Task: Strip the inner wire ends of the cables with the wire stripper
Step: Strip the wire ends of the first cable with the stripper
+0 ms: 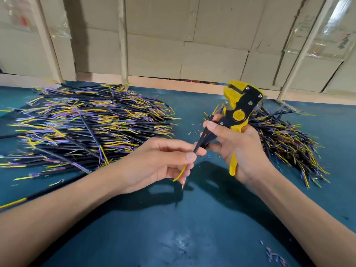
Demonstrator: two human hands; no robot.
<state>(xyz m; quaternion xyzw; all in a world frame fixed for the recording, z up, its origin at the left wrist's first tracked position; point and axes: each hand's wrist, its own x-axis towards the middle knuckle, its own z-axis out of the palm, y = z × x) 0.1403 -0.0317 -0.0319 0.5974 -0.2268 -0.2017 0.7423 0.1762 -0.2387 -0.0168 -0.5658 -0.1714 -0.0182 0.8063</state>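
Both hands grip: left [163,160] cable [201,140], right [238,143] stripper [238,110].

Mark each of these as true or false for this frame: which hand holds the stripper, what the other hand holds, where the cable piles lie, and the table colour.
1. The right hand holds the wire stripper. True.
2. The left hand is empty. False: it pinches a black cable.
3. Cable piles lie on both sides: a left pile and a right pile. True.
4. The table is red. False: it is dark teal.
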